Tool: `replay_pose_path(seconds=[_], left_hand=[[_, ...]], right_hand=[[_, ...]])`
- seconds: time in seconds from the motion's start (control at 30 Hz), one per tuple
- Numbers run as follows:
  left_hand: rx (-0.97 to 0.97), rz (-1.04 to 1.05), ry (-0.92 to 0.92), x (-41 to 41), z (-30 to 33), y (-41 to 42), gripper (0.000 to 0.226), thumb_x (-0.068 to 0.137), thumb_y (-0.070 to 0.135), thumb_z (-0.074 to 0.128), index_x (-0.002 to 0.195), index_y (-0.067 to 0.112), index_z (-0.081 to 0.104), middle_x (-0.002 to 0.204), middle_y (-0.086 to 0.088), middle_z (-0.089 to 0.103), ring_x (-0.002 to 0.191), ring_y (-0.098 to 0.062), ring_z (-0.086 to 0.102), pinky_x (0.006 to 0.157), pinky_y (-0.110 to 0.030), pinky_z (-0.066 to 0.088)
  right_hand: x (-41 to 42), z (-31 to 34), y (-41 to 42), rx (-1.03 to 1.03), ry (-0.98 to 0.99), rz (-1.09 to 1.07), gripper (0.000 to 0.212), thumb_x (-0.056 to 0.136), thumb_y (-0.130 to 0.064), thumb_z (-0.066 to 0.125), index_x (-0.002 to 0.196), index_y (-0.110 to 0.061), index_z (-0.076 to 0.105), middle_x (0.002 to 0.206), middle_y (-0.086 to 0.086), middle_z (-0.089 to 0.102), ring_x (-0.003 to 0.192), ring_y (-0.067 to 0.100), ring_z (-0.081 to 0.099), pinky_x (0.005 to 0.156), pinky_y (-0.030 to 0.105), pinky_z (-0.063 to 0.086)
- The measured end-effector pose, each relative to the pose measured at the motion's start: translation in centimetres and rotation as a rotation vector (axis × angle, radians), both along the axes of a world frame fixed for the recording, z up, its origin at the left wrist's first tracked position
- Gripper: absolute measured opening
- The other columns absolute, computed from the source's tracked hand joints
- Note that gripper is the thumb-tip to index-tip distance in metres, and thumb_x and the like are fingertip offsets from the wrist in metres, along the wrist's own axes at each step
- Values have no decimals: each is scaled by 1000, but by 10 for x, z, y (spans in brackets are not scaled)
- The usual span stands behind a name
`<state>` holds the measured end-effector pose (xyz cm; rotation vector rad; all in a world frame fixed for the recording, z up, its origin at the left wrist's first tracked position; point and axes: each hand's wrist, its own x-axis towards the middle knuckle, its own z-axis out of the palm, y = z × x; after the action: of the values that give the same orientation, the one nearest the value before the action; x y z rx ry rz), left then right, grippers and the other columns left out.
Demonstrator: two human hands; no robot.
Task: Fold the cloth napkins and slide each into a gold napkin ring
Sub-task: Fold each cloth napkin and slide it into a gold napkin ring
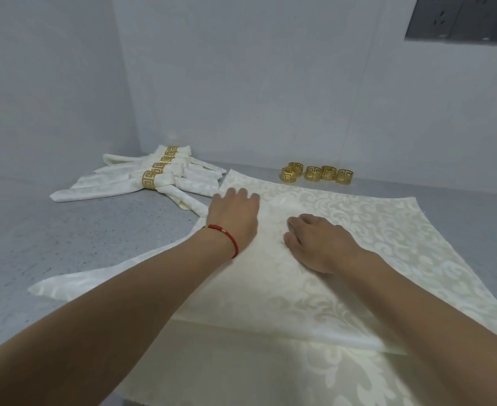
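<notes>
A cream damask napkin point(373, 230) lies spread on the grey counter, with a folded flap across its middle. My left hand point(235, 212), a red cord at its wrist, presses flat on the napkin near its far left corner. My right hand point(317, 244) rests on the cloth just right of it, fingers bent, fingertips touching the fabric. Several loose gold napkin rings point(317, 172) stand in a row beyond the napkin. At the back left lies a pile of folded napkins in gold rings point(150, 178).
The speckled grey counter point(74, 230) meets white walls at the back and left. More cream cloth point(270, 376) lies under the napkin toward me. A dark panel point(464, 19) sits in the wall at top right.
</notes>
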<state>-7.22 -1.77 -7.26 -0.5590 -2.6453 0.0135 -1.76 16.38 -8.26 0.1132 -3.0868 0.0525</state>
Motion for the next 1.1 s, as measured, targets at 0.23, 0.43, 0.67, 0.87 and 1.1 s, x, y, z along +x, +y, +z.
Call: replay_pose_path(seconds=[0.23, 0.43, 0.67, 0.87, 1.1], left_hand=[[95, -269, -235, -11, -15, 30, 16, 91, 17, 39, 97, 20, 53, 98, 7, 53, 107, -22, 51, 81, -36, 35], [188, -298, -258, -20, -34, 28, 34, 96, 21, 36, 124, 20, 55, 112, 7, 57, 109, -17, 49, 91, -40, 36], [254, -271, -316, -19, -32, 29, 43, 95, 25, 39, 136, 25, 51, 137, 6, 55, 124, -18, 48, 104, -42, 35], [163, -121, -456, -29, 10, 35, 35, 97, 25, 36, 124, 29, 57, 122, 0, 61, 111, -25, 54, 102, -43, 39], [382, 4, -361, -66, 13, 53, 20, 88, 19, 47, 96, 26, 64, 97, 1, 71, 97, -26, 62, 86, -38, 50]], right_hand=[[-6, 8, 4, 16, 58, 20, 37, 104, -41, 30, 120, -17, 54, 122, 3, 57, 112, 28, 57, 88, 44, 43], [-53, 18, 12, -106, 272, -104, 27, 97, -23, 49, 111, -8, 65, 110, 9, 66, 101, 33, 61, 84, 44, 53], [-114, 12, 5, -227, 181, -227, 26, 98, -18, 54, 118, -7, 66, 145, 17, 47, 109, 33, 63, 80, 35, 51], [-105, 6, 8, -431, 376, -186, 12, 85, -11, 60, 81, -17, 69, 97, 4, 68, 87, 24, 65, 75, 37, 56], [-82, -4, 14, -452, 339, -38, 24, 88, -2, 58, 93, -12, 79, 90, 1, 71, 91, 20, 65, 81, 30, 51]])
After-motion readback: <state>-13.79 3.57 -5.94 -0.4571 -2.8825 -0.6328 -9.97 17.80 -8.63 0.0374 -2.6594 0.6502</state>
